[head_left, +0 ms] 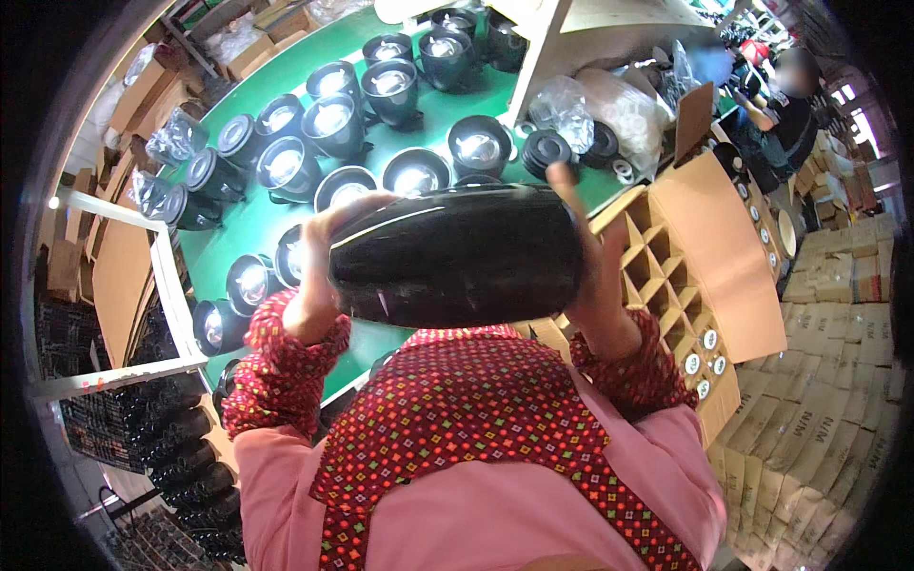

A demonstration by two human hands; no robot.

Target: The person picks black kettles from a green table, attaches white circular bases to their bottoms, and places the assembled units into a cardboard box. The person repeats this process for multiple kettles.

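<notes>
Held piece [457,259]: glossy from here
Tabletop [205,262]: smooth, shiny
Apron [466,409]: matt cloth
Box [716,249]: matt cardboard
Bag [560,107]: crinkled plastic

A green worktop [214,259] stretched away from a white metal frame [119,378] at its near left corner. Brown cartons [809,409] rose in stacks beyond its right edge, and bright windows [863,126] shone well past its far right corner.

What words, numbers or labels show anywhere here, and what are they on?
Stacked brown cartons: large dark lettering, not copied out here; finer marks are unreadable.
White round pieces in the divided box: marks too small to read.
Held black container: no lettering that I can make out.
</notes>
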